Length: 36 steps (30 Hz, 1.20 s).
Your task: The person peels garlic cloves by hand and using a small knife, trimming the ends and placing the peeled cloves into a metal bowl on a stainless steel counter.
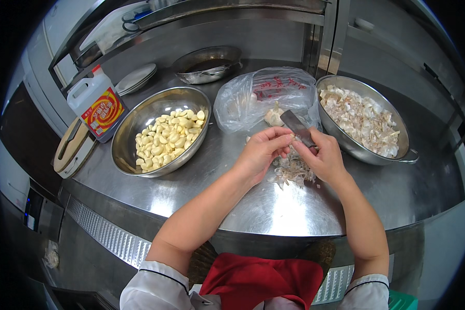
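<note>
My left hand [260,153] pinches a small garlic clove, mostly hidden by the fingertips. Gripped in my right hand [326,155] is a knife with a broad dark blade [295,123], its blade angled up and away to the left. The right thumb meets the left fingertips at the clove. Under both hands lies a pile of garlic skins [292,170] on the steel table [193,197]. Just beyond the blade sits a whole garlic bulb [273,116], at the mouth of a clear plastic bag [236,104] bearing red writing.
Peeled cloves [168,141] partly fill a steel bowl [124,153] on the left. Garlic skins [362,120] fill a steel colander [343,137] on the right. Farther back stand a plastic jug [100,102], stacked plates [135,79] and a pan of dark liquid [207,66]. Another knife [69,139] rests at far left.
</note>
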{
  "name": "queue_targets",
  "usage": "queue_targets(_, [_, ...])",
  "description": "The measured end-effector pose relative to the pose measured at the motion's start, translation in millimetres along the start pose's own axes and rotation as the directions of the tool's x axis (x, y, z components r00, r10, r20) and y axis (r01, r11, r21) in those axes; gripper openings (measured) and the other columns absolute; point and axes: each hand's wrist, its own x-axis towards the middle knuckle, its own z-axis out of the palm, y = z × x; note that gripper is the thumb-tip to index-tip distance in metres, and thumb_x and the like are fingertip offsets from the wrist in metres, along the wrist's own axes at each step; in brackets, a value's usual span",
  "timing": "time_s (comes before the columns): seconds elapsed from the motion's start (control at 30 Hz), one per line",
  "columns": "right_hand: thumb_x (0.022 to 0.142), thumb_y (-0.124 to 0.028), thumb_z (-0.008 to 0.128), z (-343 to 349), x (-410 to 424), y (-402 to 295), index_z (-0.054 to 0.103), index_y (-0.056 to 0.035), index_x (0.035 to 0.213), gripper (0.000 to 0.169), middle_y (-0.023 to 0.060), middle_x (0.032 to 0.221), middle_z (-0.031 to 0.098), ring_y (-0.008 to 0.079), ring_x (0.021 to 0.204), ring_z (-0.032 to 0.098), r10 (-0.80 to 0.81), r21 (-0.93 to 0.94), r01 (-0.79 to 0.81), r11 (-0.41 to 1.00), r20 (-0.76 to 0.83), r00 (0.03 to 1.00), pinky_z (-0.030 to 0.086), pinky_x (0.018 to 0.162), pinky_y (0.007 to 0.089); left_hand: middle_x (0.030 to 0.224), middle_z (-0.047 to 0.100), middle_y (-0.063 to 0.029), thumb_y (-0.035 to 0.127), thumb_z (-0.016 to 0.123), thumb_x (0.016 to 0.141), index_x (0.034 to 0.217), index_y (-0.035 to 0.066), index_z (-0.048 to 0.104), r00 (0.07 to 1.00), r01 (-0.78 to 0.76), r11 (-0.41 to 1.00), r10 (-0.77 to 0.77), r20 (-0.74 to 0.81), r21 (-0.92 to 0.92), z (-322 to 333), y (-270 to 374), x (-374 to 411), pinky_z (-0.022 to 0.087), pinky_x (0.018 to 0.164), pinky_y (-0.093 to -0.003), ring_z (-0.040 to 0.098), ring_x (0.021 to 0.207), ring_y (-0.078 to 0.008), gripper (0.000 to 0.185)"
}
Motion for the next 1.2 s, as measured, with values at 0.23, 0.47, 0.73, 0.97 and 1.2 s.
queue_targets(0.23, [0.083,-0.024,0.066,0.1,0.2,3.4,0.062,-0.0015,0.080,0.023,0.0163,0.063,0.060,0.0278,0.052,0.061,-0.059,-0.016,0.059,0.998,-0.024,0.998,0.043,0.047,0.0344,0.084,0.062,-0.0037,0.008,0.058,0.090,0.093,0.002,0.060,0.999,0.046,0.999,-0.046,0.007,-0.001,1.9,0.9,-0.6,0.049,0.069,-0.0210,0.058,0.074,-0.0092,0.007])
queue_targets(0.47, [0.082,-0.021,0.066,-1.9,-2.8,-6.7,0.062,-0.0006,0.081,0.021,0.0132,0.059,0.058,0.0240,0.048,0.058,-0.152,0.028,0.150,0.988,0.076,0.985,0.043,0.047,0.0312,0.090,0.063,-0.0081,0.003,0.053,0.090,0.099,0.000,0.060,0.999,0.044,0.998,-0.045,-0.017,-0.038,-5.0,3.5,2.2,0.051,0.075,-0.0229,0.059,0.078,-0.0122,0.012])
queue_targets(0.73, [0.082,-0.012,0.063,-9.6,2.6,-4.2,0.057,0.0022,0.083,0.015,0.0122,0.065,0.058,0.0175,0.051,0.056,0.031,0.146,-0.029,0.989,-0.008,0.999,0.042,0.048,0.0293,0.100,0.063,-0.0112,0.007,0.057,0.091,0.111,-0.004,0.058,0.999,0.025,0.996,-0.027,-0.020,-0.082,-2.8,5.4,2.5,0.051,0.077,-0.0228,0.059,0.081,-0.0108,0.023])
queue_targets(0.97, [0.081,-0.014,0.065,-8.7,4.0,3.9,0.053,0.0012,0.082,0.020,0.0130,0.066,0.058,0.0196,0.051,0.055,0.063,0.185,-0.063,0.981,0.008,0.998,0.042,0.049,0.0304,0.100,0.062,-0.0110,0.008,0.058,0.091,0.114,-0.005,0.056,0.998,0.053,0.997,-0.051,0.036,-0.062,-2.1,4.6,2.4,0.052,0.077,-0.0221,0.060,0.082,-0.0111,0.027])
queue_targets(1.2, [0.082,-0.026,0.068,-5.0,1.4,1.5,0.056,0.0005,0.084,0.030,0.0141,0.065,0.059,0.0237,0.054,0.057,0.057,0.132,-0.068,0.989,0.087,0.995,0.043,0.050,0.0312,0.095,0.062,-0.0071,0.007,0.057,0.091,0.107,-0.001,0.058,0.999,0.044,0.998,-0.043,0.018,-0.055,-2.6,1.7,2.2,0.051,0.074,-0.0219,0.061,0.081,-0.0113,0.018])
